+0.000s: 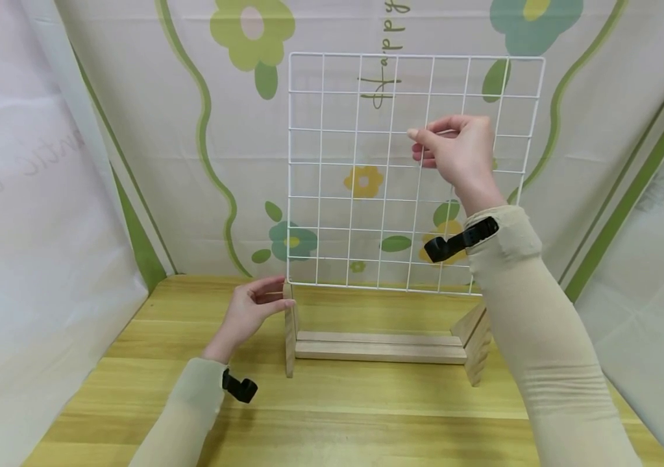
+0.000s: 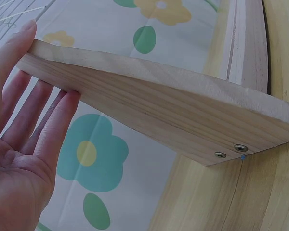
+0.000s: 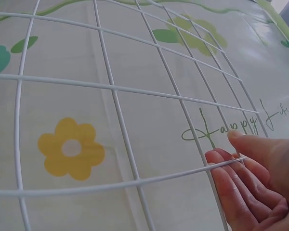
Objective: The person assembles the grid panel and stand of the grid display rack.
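My right hand [image 1: 463, 152] pinches a white wire grid panel [image 1: 390, 132] at a wire right of its centre, the thumb in front and fingers reaching through the mesh. The panel stands upright, its lower edge level with the tops of a light wooden stand [image 1: 378, 350]. In the left wrist view, my left hand [image 2: 26, 139] holds the tip of the stand's left side piece [image 2: 149, 96], thumb at one edge and fingertips at the other. Its lower end shows two metal screws [image 2: 240, 147]. My right forearm partly covers the stand's right side piece [image 1: 476, 347] and the grid's lower right corner.
The stand rests on a yellowish wood-grain table [image 1: 367, 421]. A white cloth backdrop [image 1: 139, 130] printed with flowers and lettering rises behind the grid, and white cloth walls flank both sides. Each wrist wears a black strap camera [image 1: 454, 243].
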A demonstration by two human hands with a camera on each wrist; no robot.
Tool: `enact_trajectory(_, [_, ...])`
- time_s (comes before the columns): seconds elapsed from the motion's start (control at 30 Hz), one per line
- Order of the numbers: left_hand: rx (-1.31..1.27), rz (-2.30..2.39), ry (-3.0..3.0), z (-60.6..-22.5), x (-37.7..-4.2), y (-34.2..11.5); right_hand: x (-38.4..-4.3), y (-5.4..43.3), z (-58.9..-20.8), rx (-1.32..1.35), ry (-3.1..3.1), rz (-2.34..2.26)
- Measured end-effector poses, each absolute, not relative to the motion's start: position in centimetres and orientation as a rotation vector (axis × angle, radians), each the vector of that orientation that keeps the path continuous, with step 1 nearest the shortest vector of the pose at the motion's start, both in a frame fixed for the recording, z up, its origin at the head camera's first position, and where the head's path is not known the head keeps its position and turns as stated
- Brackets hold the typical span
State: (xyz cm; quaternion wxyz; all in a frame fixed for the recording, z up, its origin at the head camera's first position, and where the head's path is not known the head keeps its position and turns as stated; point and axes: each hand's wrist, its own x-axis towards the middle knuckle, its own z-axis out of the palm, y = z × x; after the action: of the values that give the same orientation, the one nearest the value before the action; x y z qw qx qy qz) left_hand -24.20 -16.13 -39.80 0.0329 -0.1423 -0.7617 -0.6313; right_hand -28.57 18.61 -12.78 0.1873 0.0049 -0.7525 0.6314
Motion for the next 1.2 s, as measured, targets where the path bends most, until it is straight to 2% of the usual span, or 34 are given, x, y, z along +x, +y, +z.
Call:
enact_trajectory(0.63, [-0.446,-1.927,-2.340,-39.7,-24.1,-16.3,-27.0,19.6,-13.4,0.115,-2.098,1.808])
enact_trajectory(1.2, [-0.453,-1.956,-2.330,-39.9,-24.3,-16.1,-25.8,18.9,-12.0,0.294,-2.062,1.839])
